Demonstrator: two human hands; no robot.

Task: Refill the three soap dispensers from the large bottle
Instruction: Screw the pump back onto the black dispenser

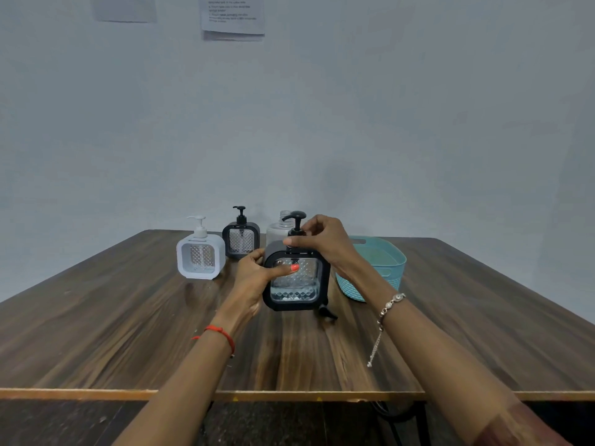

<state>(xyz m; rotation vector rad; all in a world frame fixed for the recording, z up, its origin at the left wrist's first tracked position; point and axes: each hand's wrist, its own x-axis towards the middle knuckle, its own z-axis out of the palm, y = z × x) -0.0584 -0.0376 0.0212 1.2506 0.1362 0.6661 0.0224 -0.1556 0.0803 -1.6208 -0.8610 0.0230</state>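
A black square soap dispenser (299, 296) with a clear patterned window stands at the table's middle, a little liquid at its bottom. My left hand (257, 268) grips its left side, thumb across the window. My right hand (318, 239) pinches the collar of its black pump head (297, 217). Behind it to the left stand a second black dispenser (240, 241) and a white dispenser (200, 257), both with pumps on. The large clear bottle (279, 228), its neck uncapped, is partly hidden behind the held dispenser.
A teal woven basket (386, 268) sits right of the held dispenser, behind my right wrist. A small black object (326, 312) lies on the wooden table (128, 333) by the dispenser's base. The wall stands close behind; papers hang on it.
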